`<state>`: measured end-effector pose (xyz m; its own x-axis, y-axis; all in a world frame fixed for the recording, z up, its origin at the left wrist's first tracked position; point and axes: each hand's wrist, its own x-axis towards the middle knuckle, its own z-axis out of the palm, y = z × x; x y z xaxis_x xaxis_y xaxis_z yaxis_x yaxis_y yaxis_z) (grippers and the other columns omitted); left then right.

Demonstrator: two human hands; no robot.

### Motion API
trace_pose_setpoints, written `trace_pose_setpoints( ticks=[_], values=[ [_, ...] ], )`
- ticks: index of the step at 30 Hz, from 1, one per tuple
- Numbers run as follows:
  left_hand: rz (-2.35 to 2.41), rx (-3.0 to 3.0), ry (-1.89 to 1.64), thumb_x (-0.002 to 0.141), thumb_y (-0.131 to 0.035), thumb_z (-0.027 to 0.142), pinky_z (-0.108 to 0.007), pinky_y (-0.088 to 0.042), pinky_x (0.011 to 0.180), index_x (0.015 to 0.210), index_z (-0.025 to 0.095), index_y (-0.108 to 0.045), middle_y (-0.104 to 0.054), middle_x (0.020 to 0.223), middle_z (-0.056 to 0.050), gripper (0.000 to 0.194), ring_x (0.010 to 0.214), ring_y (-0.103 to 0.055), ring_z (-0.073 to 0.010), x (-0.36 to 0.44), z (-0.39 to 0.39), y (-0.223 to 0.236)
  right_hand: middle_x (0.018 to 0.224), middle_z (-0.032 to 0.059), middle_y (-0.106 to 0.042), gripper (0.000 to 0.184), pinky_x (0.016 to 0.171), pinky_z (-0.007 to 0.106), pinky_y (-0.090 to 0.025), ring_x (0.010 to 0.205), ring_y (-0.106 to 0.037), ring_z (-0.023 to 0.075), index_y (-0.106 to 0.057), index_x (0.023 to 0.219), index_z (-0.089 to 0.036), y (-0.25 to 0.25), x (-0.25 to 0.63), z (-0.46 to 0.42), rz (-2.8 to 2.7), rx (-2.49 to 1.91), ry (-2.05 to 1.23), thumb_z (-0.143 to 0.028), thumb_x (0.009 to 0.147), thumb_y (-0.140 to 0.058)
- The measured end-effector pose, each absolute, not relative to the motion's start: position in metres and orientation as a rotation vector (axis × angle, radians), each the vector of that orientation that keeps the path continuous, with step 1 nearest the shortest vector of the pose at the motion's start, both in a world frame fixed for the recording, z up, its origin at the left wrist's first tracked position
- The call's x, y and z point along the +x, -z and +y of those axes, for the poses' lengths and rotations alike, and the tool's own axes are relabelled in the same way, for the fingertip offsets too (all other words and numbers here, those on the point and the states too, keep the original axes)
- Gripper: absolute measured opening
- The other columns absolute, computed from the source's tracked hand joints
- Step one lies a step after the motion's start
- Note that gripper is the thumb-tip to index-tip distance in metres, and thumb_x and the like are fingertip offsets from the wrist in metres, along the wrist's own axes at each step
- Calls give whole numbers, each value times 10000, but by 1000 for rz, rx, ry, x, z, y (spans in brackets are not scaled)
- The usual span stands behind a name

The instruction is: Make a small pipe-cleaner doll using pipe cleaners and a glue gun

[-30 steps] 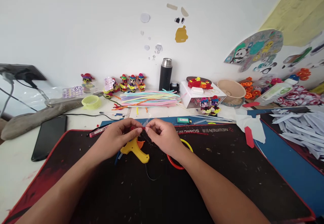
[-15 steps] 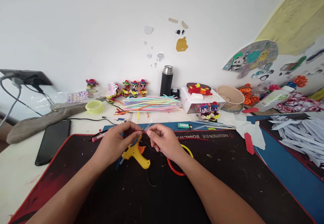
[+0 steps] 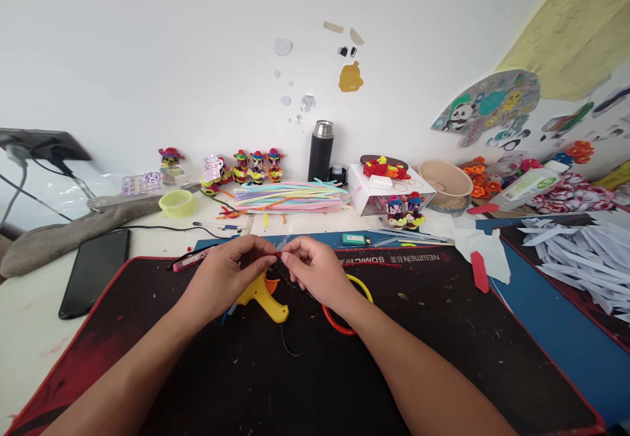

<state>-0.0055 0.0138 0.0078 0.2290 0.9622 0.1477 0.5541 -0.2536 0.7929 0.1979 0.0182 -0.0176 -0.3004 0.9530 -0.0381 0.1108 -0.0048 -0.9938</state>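
My left hand [image 3: 219, 278] and my right hand [image 3: 317, 275] meet over the black mat, thumbs and forefingers pinched together on a thin red piece [image 3: 278, 253]. It looks like a bit of red pipe cleaner, though the fingertips cover most of it. Just beneath my left hand lies a yellow glue gun [image 3: 268, 301] with an orange trigger; its front is hidden by the hand. A red and yellow ring [image 3: 337, 326] rests under my right wrist, partly covered by it.
Behind the hands lies a bundle of pastel pipe cleaners [image 3: 290, 199], with small figures [image 3: 257, 167] and a black thermos [image 3: 321, 153] near the wall. A phone [image 3: 94, 273] is at left. White paper strips [image 3: 581, 259] pile up at right, beyond a green utility item [image 3: 354, 239].
The whole view has shifted slightly, so the surroundings sit a little higher and further left. Both hands keep their pinch on the red piece, with fingertips slightly closer together.
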Motion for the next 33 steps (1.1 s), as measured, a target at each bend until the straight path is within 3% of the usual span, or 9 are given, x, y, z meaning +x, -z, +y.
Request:
trace_pose_setpoints(
  ticks=[4,11,33],
  values=[
    [1399,1889,-882,902,-717,570,-322,-525,759,1137,253,-749,-817,954,-32,396,858,-733,-252,-6,14,-6,604,-59,-601,65,491,229,-396,459,-490,100,-658,943,-206,16,199,20,-1499,-1177,-1345,-257,975,-636],
    [1395,1954,-906,949,-658,509,-296,-501,681,909,248,-761,-800,814,-13,283,723,-692,-213,-6,14,-11,627,-49,-618,91,517,232,-407,510,-523,112,-684,976,-210,21,200,19,-1566,-1182,-1272,-291,981,-643],
    [1375,2059,-988,936,-682,457,-308,-544,729,873,263,-765,-793,834,-23,221,742,-709,-219,-5,12,-12,662,-37,-640,102,559,243,-427,566,-584,128,-695,1022,-214,20,201,20,-1615,-1198,-1256,-291,996,-634]
  ],
)
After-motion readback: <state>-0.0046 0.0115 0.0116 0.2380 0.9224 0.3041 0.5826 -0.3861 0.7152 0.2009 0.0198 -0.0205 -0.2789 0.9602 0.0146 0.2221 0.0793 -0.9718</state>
